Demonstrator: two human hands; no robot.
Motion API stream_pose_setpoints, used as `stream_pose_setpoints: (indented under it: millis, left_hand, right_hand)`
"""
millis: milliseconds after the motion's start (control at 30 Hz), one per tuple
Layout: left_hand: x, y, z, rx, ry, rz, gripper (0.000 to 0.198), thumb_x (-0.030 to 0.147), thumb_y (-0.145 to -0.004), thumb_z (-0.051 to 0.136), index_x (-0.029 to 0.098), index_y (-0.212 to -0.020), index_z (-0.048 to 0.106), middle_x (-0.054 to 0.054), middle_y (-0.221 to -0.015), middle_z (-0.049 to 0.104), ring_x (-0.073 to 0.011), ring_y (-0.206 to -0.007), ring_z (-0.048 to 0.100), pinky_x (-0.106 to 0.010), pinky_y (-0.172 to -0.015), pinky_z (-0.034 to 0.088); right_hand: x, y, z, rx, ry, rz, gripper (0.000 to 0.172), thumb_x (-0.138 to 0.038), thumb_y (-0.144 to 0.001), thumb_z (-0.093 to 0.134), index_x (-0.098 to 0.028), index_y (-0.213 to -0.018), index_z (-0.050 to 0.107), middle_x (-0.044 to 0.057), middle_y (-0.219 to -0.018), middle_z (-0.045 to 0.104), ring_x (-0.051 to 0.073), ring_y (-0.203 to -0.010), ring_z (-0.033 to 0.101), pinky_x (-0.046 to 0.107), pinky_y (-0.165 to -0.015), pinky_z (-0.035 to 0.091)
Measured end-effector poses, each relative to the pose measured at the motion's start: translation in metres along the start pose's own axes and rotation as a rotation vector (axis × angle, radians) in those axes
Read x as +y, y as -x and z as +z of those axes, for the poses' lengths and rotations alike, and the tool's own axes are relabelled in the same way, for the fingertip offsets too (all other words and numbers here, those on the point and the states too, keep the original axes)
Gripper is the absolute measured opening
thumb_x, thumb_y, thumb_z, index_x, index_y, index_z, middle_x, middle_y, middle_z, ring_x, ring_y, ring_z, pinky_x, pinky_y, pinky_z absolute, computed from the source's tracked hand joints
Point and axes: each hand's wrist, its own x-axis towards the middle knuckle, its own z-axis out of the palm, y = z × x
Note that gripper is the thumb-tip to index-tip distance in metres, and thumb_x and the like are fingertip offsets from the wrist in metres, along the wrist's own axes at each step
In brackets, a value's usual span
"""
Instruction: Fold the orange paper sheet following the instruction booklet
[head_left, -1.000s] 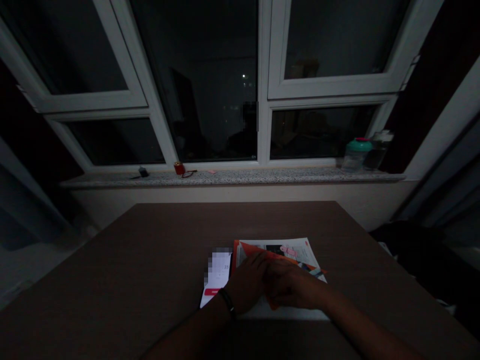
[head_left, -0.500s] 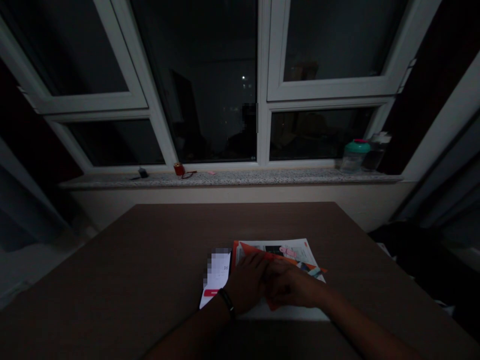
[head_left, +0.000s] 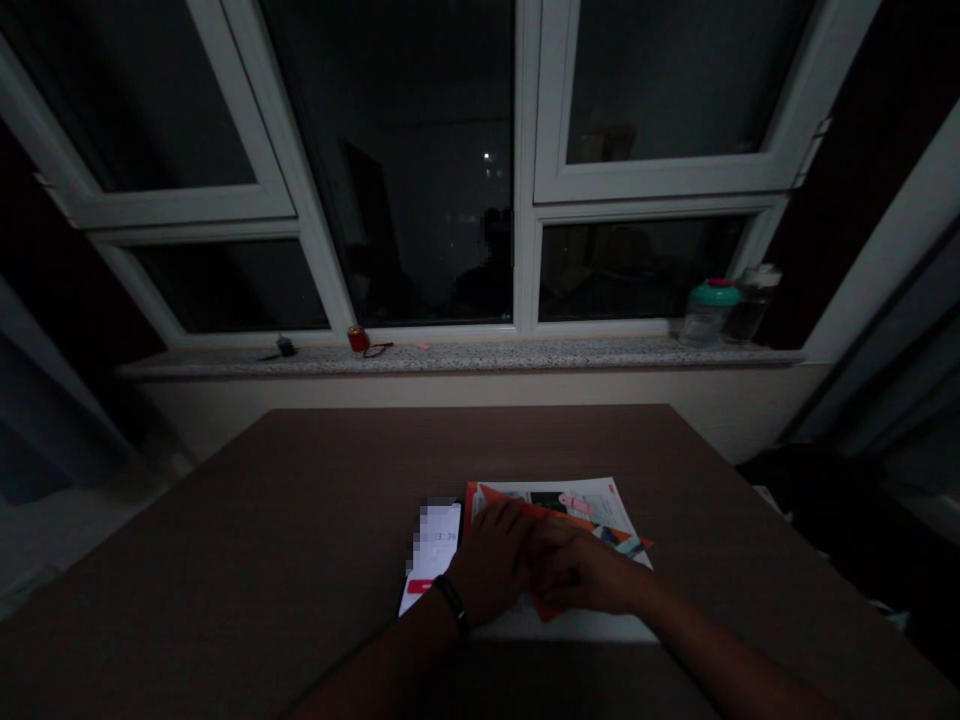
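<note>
Orange paper (head_left: 517,517) under both hands, lying on printed sheet (head_left: 585,503) on surface (head_left: 300,500). Left hand (head_left: 491,575) over paper, fingers together, black wristband (head_left: 452,603) on wrist. Right hand (head_left: 581,575) touching left hand, fingers curled. Grip on paper: cannot tell. Lit phone (head_left: 431,555) just beside left hand. 2 bottles (head_left: 716,312) on windowsill (head_left: 450,358).

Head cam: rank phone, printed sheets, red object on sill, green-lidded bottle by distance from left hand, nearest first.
1. Tie, too close to call: printed sheets, under and right of the left hand, and lit phone, at its left side.
2. Red object, on the sill, left of the hand.
3. Green-lidded bottle, on the sill, far right.
</note>
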Motion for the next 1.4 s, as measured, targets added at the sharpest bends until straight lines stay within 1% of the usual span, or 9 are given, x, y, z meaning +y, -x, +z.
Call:
stream_pose_setpoints:
  millis: [200,333,400,600,767,900,1033,1233,1400]
  left_hand:
    - [-0.008,0.004,0.007,0.05,-0.101,-0.084,0.053,0.033,-0.092,0.055,0.012,-0.14,0.044,-0.018,-0.15,0.04,-0.0349,-0.141,0.029,-0.055,-0.116,0.024]
    - [-0.015,0.009,0.014,0.081,-0.157,-0.144,0.058,0.049,-0.098,0.05,0.015,-0.144,0.04,-0.019,-0.152,0.037,-0.0379,-0.144,0.024,-0.059,-0.113,0.026]
    - [-0.017,0.01,0.016,0.088,-0.176,-0.157,0.059,0.051,-0.099,0.047,0.016,-0.146,0.04,-0.019,-0.152,0.037,-0.0389,-0.145,0.023,-0.06,-0.112,0.027]
    - [-0.014,0.01,0.01,0.109,-0.229,-0.218,0.064,0.061,-0.098,0.043,0.019,-0.146,0.044,-0.02,-0.149,0.041,-0.0421,-0.14,0.029,-0.064,-0.108,0.029]
    - [-0.01,0.008,0.007,0.115,-0.254,-0.209,0.061,0.059,-0.097,0.046,0.015,-0.141,0.049,-0.02,-0.148,0.042,-0.0407,-0.14,0.03,-0.062,-0.11,0.029]
    - [-0.006,0.006,0.007,0.074,-0.242,-0.135,0.046,0.042,-0.102,0.045,0.013,-0.138,0.05,-0.018,-0.145,0.047,-0.0338,-0.137,0.037,-0.057,-0.113,0.029]
    - [-0.001,0.004,0.006,0.063,-0.188,-0.089,0.037,0.031,-0.103,0.042,0.019,-0.137,0.051,-0.012,-0.142,0.05,-0.0292,-0.133,0.041,-0.055,-0.112,0.031]
    - [0.001,0.004,0.003,-0.033,-0.147,-0.075,0.039,0.024,-0.103,0.041,0.02,-0.141,0.048,-0.01,-0.149,0.044,-0.0301,-0.137,0.037,-0.054,-0.114,0.027]
    - [0.005,0.003,-0.004,-0.045,-0.131,-0.053,0.042,0.022,-0.102,0.042,0.02,-0.144,0.044,-0.011,-0.15,0.043,-0.0303,-0.138,0.037,-0.054,-0.115,0.026]
  right_hand:
    - [-0.003,-0.001,-0.002,-0.005,0.0,0.029,0.009,-0.025,-0.078,0.08,-0.025,-0.087,0.08,0.004,-0.116,0.066,0.024,-0.113,0.058,0.037,-0.102,0.042]
    - [-0.004,0.0,-0.003,-0.003,0.029,0.053,0.008,-0.026,-0.078,0.08,-0.025,-0.086,0.08,0.004,-0.113,0.067,0.023,-0.111,0.059,0.037,-0.1,0.043]
    - [-0.004,0.0,-0.003,-0.002,0.021,0.06,0.008,-0.025,-0.078,0.08,-0.025,-0.085,0.08,0.004,-0.115,0.067,0.023,-0.112,0.058,0.036,-0.099,0.044]
    - [-0.003,0.001,-0.002,-0.017,-0.015,0.037,0.008,-0.029,-0.08,0.078,-0.025,-0.086,0.08,0.005,-0.122,0.065,0.024,-0.117,0.057,0.037,-0.101,0.044]
    - [-0.001,0.0,-0.001,0.002,-0.002,0.034,0.009,-0.029,-0.078,0.08,-0.026,-0.086,0.08,0.005,-0.119,0.066,0.024,-0.115,0.057,0.037,-0.101,0.043]
    - [-0.002,0.0,-0.002,0.001,-0.007,0.056,0.007,-0.026,-0.078,0.08,-0.025,-0.085,0.08,0.004,-0.116,0.067,0.023,-0.113,0.058,0.036,-0.1,0.043]
    - [-0.005,0.0,-0.002,-0.011,-0.022,0.058,0.007,-0.028,-0.079,0.079,-0.025,-0.085,0.08,0.004,-0.116,0.066,0.022,-0.112,0.058,0.035,-0.1,0.043]
    - [-0.002,0.0,-0.002,-0.023,0.008,0.055,0.007,-0.029,-0.08,0.078,-0.025,-0.085,0.08,0.005,-0.112,0.067,0.023,-0.111,0.058,0.037,-0.101,0.042]
    - [-0.002,-0.001,-0.002,-0.011,0.007,0.042,0.009,-0.028,-0.08,0.077,-0.024,-0.088,0.08,0.005,-0.112,0.067,0.023,-0.111,0.058,0.037,-0.1,0.043]
